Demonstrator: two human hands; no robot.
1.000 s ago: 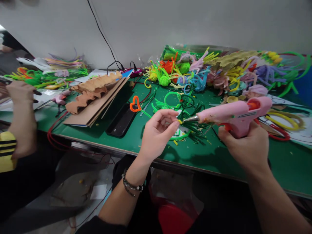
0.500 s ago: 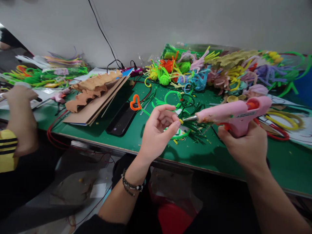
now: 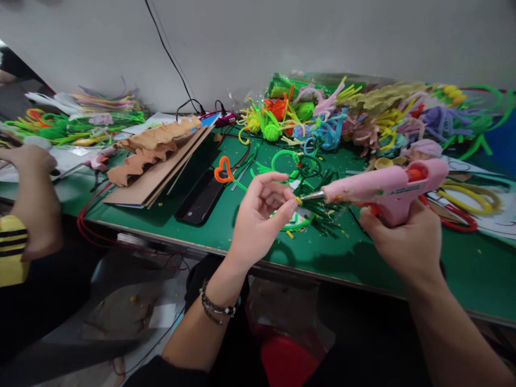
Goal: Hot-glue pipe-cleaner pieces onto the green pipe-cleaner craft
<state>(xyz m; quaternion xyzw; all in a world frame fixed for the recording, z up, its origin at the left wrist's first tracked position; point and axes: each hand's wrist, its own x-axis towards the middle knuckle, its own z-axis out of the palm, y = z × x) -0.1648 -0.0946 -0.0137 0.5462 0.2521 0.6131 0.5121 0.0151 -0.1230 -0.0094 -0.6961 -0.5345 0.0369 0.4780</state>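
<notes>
My left hand [image 3: 264, 217] is closed, with thumb and forefinger pinching a small yellow piece [image 3: 298, 200], perhaps pipe cleaner. In my right hand [image 3: 407, 242] is a pink hot glue gun [image 3: 374, 185], my fingers wrapped round its handle. Its metal nozzle [image 3: 313, 196] points left, and the tip meets or nearly meets the yellow piece. An orange heart of pipe cleaner [image 3: 223, 170] on a green stem shows left of my left hand; the stem's other end is hidden behind the hand, so I cannot tell whether I hold it. Dark green strands [image 3: 328, 215] lie under the nozzle.
Bundles of coloured pipe cleaners [image 3: 322, 126] line the back of the green table [image 3: 242, 244]. A black phone [image 3: 201, 199] and stacked cardboard [image 3: 161, 166] lie to the left. Red-handled scissors [image 3: 459, 217] rest at right. A co-worker's arm [image 3: 36, 199] reaches in from far left.
Both my hands and the glue gun stay almost still, the nozzle shifting very slightly left. At far left, the co-worker's hand has moved a little.
</notes>
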